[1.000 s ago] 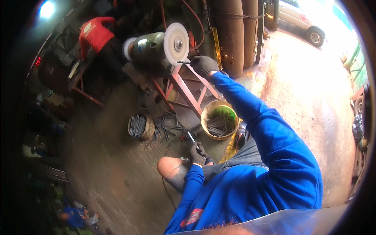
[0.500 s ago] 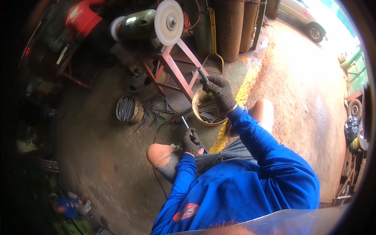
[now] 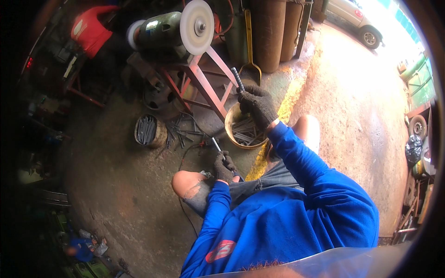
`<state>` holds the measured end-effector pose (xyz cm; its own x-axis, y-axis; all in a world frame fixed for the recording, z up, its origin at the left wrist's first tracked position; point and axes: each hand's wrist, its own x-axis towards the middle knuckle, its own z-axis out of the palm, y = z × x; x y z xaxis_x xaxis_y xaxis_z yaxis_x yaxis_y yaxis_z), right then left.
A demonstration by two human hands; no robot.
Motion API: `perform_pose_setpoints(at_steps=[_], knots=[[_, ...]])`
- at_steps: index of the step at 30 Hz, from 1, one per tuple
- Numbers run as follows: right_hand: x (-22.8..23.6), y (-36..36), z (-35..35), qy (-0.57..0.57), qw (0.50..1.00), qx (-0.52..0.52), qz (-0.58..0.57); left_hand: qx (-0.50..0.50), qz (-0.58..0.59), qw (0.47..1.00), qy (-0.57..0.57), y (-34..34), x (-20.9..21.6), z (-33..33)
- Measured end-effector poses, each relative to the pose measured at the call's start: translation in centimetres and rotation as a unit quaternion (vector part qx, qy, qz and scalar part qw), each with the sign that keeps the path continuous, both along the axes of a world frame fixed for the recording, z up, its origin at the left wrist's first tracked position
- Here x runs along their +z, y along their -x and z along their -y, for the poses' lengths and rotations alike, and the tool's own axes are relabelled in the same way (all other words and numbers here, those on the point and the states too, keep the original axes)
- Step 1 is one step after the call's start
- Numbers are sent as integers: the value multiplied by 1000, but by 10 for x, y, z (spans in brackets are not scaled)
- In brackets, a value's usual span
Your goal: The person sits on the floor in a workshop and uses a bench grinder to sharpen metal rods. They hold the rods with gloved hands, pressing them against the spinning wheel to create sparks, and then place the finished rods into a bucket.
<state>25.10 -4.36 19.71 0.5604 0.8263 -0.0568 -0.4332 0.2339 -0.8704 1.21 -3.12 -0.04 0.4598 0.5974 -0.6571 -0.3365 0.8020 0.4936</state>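
Both my hands wear dark knit gloves. My right hand (image 3: 257, 106), raised over the bucket's right side, is closed around a metal rod (image 3: 238, 79) with a ridged, thread-like surface; the rod's upper end sticks out past the fingers. Lower and closer to my left knee, my left hand (image 3: 224, 167) grips a smooth, shiny metal rod (image 3: 216, 144) that points up and to the left. Below my right hand stands a pale bucket (image 3: 228, 132) with metal rods (image 3: 246, 131) lying loosely inside.
A bench grinder (image 3: 198, 28) with a large pale wheel sits on a red metal stand (image 3: 204, 81). Left of the bucket are a tub (image 3: 160, 134) of dark rods, loose rods (image 3: 178, 133) and a cable (image 3: 182, 160). A dustpan (image 3: 251, 72) leans behind. Another person (image 3: 90, 30) works far left.
My right hand's rod has risen slightly and shows more of its ridged length. My left hand keeps its grip nearly in place. The whole view has shifted a little.
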Motion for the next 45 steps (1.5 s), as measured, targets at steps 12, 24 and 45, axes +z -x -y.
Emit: perform_pose_setpoints(at_steps=[12, 24, 45], knots=[[-3, -5, -32, -23, 969, 40, 243, 20, 10, 1000, -5, -5, 10, 0], [20, -1, -111, -182, 925, 172, -284, 19, 35, 999, -7, -2, 0, -2], [-3, -10, -184, -150, 933, 196, -263, 26, 25, 999, -13, 3, -3, -1]])
